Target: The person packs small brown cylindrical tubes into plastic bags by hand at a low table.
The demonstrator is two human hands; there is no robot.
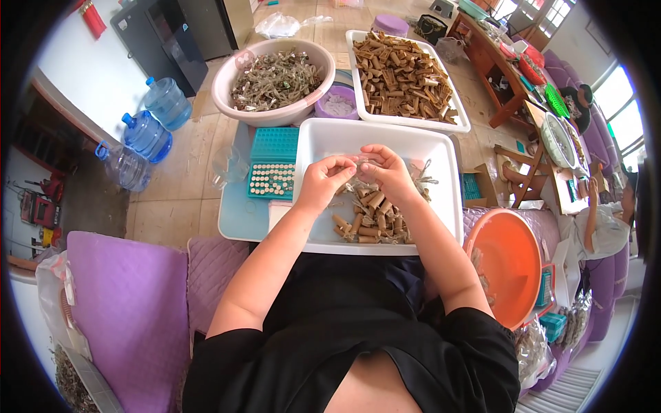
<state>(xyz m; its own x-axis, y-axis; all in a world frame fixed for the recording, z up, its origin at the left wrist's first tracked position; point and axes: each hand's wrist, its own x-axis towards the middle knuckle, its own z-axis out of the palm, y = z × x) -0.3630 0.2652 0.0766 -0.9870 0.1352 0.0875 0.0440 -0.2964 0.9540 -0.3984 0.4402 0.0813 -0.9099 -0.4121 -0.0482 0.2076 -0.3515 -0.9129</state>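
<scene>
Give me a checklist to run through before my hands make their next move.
1. Both hands over the tray: ok; left hand and right hand meet above the white tray.
2. Held item identified: cannot tell; something thin and see-through shows at the fingertips, too small to name.
3. Brown tube pieces within reach: ok; they lie loose in the tray below the hands.
4. Teal case fully filled: not ok; white pieces stand in its near part, none show in its far part.
5. Right arm clear of the orange basin: cannot tell; they are close together in this view.
</scene>
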